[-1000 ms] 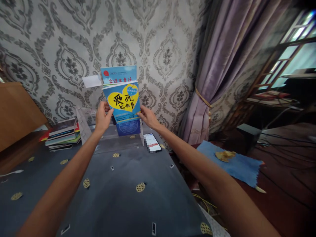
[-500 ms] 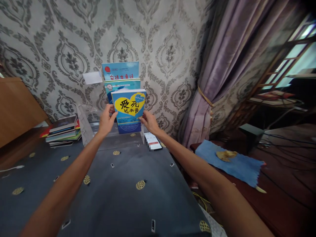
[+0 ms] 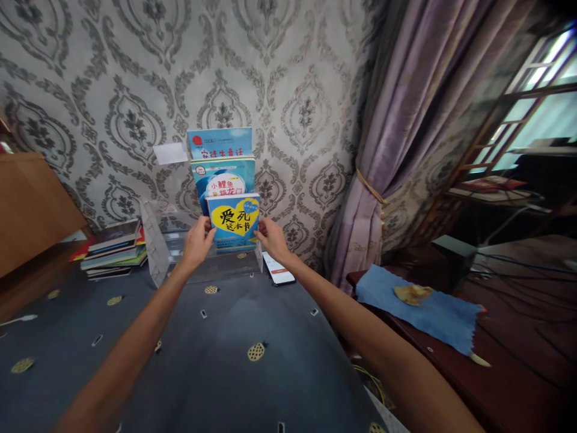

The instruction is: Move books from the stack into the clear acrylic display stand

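Lowered since before: blue book (image 3: 233, 221) | between both hands' fingers (image 3: 208, 224)

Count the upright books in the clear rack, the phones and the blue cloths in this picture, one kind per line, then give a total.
Upright books in the clear rack: 3, namely the front book held by left hand and right hand, the middle book, the back book
Phones: 1
Blue cloths: 1
Total: 5

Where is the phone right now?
In the head view the phone lies flat on the dark blue patterned cloth, just right of the clear acrylic book stand and directly beneath the right hand.
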{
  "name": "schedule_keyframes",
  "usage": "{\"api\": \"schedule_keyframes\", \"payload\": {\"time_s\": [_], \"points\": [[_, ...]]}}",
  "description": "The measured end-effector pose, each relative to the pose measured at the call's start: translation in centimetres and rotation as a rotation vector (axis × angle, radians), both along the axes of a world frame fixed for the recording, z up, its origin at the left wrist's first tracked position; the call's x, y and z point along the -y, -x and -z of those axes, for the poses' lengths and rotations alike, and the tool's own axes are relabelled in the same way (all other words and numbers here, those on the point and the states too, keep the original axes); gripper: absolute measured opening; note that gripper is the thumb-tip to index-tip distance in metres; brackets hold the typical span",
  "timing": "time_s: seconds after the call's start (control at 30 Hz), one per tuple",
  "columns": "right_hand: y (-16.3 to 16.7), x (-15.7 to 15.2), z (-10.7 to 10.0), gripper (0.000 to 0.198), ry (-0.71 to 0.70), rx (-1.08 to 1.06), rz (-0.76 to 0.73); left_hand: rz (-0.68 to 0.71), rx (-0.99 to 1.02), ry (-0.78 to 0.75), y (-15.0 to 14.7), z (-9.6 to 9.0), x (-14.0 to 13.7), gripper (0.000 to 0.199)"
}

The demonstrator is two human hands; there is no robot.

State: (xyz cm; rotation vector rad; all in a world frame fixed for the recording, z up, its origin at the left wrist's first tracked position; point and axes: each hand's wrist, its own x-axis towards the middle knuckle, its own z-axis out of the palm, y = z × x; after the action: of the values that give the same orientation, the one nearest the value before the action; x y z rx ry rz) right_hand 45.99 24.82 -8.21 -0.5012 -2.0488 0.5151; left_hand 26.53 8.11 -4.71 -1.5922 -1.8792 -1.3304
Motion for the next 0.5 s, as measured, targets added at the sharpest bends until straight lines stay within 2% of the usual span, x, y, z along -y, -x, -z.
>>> {"api": "schedule_keyframes", "payload": {"time_s": [0.13, 0.23, 0.37, 0.5], "points": [[0.1, 0.7, -0.3, 0.037, -0.001, -0.055, 0.043, -0.053, -0.016, 0.047, 0.2, 0.8, 0.2, 0.011], [0.5, 1.1, -0.9, 0.046, -0.037, -0.101, 0.008, -0.033, 0.01, 0.039, 0.3, 1.1, 0.2, 0.012], [1.3, 1.4, -1.6, 0.043, 0.018, -0.161, -0.025, 0.023, 0.056, 0.027, 0.5, 1.3, 0.2, 0.013], [1.3, 1.6, -1.8, 0.045, 0.083, -0.175, -0.068, 0.011, 0.084, 0.003, 0.4, 1.6, 0.3, 0.015]]}}
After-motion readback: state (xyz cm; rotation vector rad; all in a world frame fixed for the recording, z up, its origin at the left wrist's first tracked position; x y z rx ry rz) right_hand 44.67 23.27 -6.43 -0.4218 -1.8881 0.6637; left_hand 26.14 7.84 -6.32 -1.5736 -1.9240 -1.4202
